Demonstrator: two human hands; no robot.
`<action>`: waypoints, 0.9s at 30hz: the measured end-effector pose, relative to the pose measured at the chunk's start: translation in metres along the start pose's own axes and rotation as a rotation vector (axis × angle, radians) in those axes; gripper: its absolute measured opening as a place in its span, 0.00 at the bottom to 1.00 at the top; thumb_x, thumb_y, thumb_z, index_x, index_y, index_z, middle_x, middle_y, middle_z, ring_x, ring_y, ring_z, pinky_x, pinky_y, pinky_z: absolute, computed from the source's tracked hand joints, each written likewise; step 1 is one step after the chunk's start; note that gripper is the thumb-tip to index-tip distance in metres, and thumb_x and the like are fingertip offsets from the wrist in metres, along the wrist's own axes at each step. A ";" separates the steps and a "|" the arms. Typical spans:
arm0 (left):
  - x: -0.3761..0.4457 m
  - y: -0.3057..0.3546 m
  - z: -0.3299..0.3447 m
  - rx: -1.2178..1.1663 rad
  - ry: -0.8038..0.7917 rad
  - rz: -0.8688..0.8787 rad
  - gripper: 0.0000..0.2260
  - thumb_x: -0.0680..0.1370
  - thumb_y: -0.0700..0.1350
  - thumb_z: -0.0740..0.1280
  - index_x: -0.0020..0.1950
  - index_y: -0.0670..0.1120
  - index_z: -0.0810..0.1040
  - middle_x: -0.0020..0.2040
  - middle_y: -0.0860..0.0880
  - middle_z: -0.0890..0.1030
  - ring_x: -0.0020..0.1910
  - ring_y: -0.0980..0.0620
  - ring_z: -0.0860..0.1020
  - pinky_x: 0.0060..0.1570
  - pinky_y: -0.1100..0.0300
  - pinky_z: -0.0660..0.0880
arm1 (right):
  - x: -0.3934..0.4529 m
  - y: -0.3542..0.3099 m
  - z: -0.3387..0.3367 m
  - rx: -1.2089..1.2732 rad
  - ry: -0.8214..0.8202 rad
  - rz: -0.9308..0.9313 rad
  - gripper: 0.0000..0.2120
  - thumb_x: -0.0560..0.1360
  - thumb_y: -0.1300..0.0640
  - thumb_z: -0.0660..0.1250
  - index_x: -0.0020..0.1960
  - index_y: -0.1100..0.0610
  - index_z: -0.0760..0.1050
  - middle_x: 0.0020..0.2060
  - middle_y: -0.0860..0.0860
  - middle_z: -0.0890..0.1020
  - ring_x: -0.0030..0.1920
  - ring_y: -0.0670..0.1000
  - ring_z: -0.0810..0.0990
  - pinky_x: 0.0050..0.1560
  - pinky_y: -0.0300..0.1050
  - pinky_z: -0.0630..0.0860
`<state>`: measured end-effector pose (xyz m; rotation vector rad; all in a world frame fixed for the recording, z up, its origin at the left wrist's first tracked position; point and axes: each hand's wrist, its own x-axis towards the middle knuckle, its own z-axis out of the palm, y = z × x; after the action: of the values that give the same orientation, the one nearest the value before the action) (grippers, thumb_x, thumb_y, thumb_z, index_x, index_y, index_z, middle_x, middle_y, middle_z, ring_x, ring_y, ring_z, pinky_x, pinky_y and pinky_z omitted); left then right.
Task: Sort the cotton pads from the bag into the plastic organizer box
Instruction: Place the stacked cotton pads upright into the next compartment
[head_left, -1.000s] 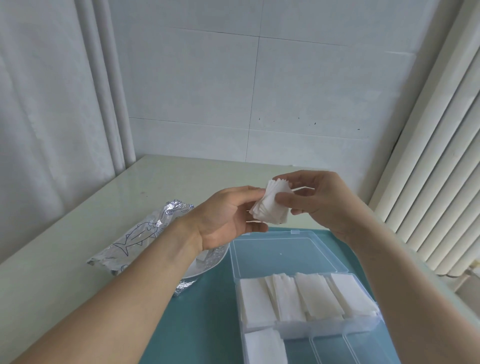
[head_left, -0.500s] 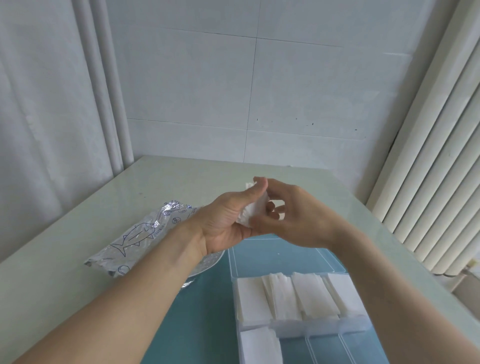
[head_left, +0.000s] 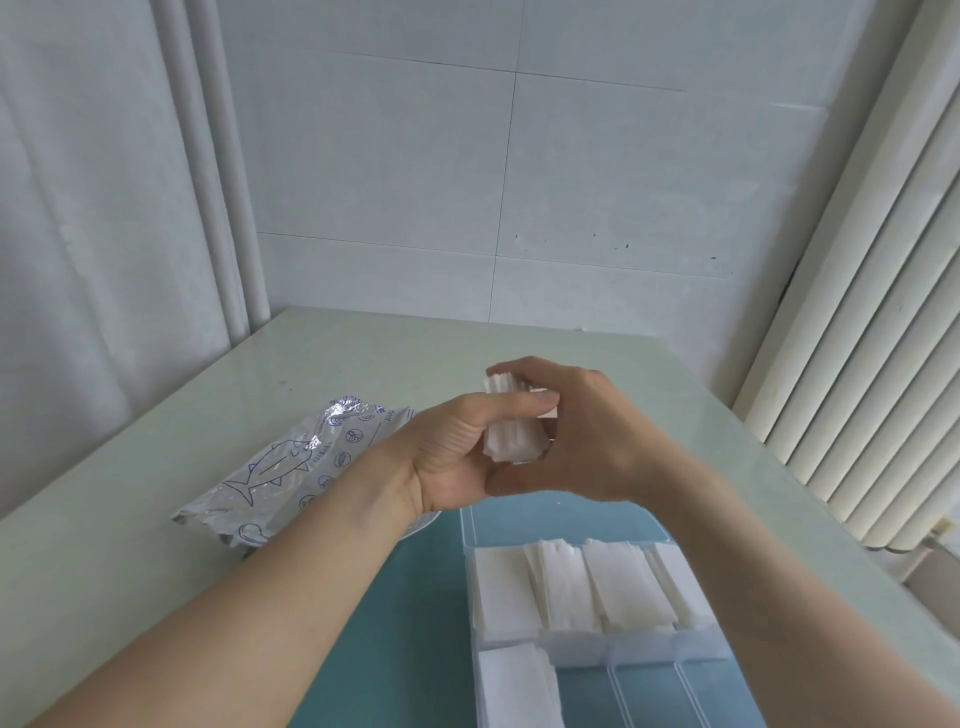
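Observation:
Above the table's middle, both hands grip one stack of white cotton pads (head_left: 511, 441). My left hand (head_left: 457, 452) wraps it from the left, thumb across the front. From the right, my right hand (head_left: 587, 436) closes over the stack's top and far side, hiding part of it. The clear plastic organizer box (head_left: 727, 649) lies open below, on a teal mat. Its back row of compartments holds several stacks of pads (head_left: 566, 582), and one front-left compartment holds another stack (head_left: 517, 686). The silver foil bag (head_left: 291, 467) with a blue fish drawing lies to the left.
The box's clear lid (head_left: 566, 525) lies flat behind the compartments, under my hands. A glass dish rim (head_left: 421, 522) shows under my left wrist. A white radiator (head_left: 857, 338) lines the right side, tiled walls the back and left.
The stack went from my right hand's fingertips into my left palm. My right hand now closes over it from the right. The camera tilted up a little.

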<state>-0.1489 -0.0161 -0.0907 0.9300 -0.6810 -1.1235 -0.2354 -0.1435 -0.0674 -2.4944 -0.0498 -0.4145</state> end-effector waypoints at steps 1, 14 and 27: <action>0.001 -0.001 -0.001 -0.022 -0.005 0.007 0.05 0.75 0.42 0.67 0.45 0.47 0.83 0.43 0.47 0.82 0.43 0.50 0.81 0.46 0.57 0.77 | 0.000 0.000 0.000 0.011 0.026 -0.012 0.37 0.58 0.53 0.86 0.65 0.48 0.76 0.49 0.42 0.83 0.46 0.45 0.84 0.46 0.49 0.83; -0.003 -0.002 -0.009 0.150 -0.193 -0.097 0.26 0.66 0.54 0.80 0.57 0.41 0.81 0.53 0.41 0.81 0.57 0.39 0.80 0.61 0.44 0.76 | -0.001 -0.005 -0.005 -0.231 0.015 -0.027 0.42 0.59 0.42 0.83 0.70 0.47 0.73 0.70 0.42 0.72 0.66 0.42 0.72 0.60 0.33 0.67; -0.004 0.001 -0.010 0.017 -0.137 -0.069 0.30 0.66 0.49 0.81 0.63 0.42 0.75 0.53 0.41 0.80 0.53 0.43 0.81 0.55 0.41 0.79 | -0.002 -0.007 -0.001 -0.114 -0.060 -0.058 0.32 0.60 0.44 0.78 0.62 0.46 0.76 0.50 0.44 0.84 0.48 0.49 0.84 0.48 0.52 0.82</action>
<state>-0.1415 -0.0093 -0.0950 0.9020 -0.7754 -1.2526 -0.2384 -0.1380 -0.0635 -2.6231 -0.1253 -0.3761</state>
